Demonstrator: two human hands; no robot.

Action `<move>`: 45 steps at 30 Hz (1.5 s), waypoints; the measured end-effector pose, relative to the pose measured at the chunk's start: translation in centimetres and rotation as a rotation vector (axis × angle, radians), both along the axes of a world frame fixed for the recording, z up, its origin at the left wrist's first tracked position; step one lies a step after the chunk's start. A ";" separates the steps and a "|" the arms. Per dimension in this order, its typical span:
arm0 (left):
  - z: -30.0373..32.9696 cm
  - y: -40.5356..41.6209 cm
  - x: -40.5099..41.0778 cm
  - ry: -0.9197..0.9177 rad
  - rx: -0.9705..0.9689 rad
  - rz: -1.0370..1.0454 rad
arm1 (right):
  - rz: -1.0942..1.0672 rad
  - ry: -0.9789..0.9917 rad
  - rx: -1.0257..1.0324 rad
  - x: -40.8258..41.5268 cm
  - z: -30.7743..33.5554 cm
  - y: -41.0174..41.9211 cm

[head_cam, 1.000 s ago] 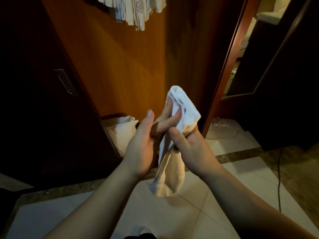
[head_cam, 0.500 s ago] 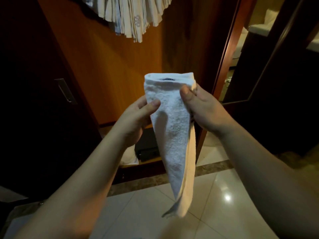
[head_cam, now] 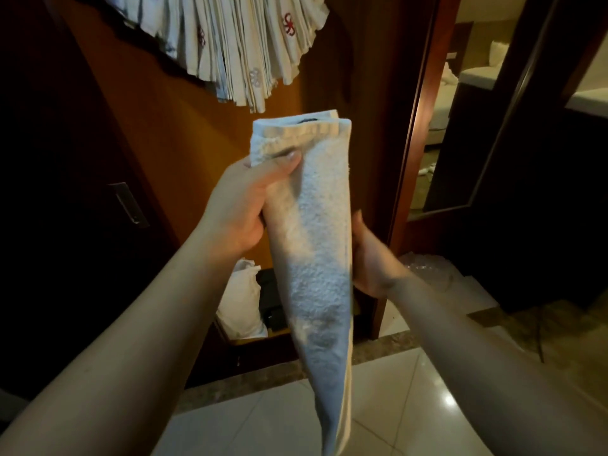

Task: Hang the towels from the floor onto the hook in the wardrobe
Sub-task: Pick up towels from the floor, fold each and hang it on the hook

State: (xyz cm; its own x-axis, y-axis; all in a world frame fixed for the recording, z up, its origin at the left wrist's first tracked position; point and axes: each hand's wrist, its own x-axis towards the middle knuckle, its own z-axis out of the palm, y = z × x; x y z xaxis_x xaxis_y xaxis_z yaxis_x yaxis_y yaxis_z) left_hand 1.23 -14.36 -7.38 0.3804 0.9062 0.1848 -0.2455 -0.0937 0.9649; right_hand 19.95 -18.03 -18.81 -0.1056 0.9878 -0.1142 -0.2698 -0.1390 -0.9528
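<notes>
The folded white towel (head_cam: pixel 316 258) hangs with its long axis nearly upright, top fold just below the hung towels (head_cam: pixel 237 44) fanned out high in the wardrobe, the hook itself hidden behind them. The left hand (head_cam: pixel 240 209) pinches its upper left corner under the thumb and is the nearer to that bunch; the right hand (head_cam: pixel 371 258) sits lower, touching the right edge, its fingers hidden, so its grip cannot be told. Since half a second ago the towel has risen and the right hand has slid down from the top corner.
</notes>
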 end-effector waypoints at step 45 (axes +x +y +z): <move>4.1 3.4 -1.7 0.085 0.034 0.194 | -0.227 -0.774 0.421 -3.1 -4.7 -0.3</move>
State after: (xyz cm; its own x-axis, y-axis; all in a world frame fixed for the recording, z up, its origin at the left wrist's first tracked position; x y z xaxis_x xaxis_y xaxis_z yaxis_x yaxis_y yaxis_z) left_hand -0.44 -10.92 -3.31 0.2147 0.9578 0.1912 -0.1380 -0.1641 0.9767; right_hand 16.87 -18.37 -23.56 0.0526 0.9515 0.3030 0.4882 0.2402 -0.8390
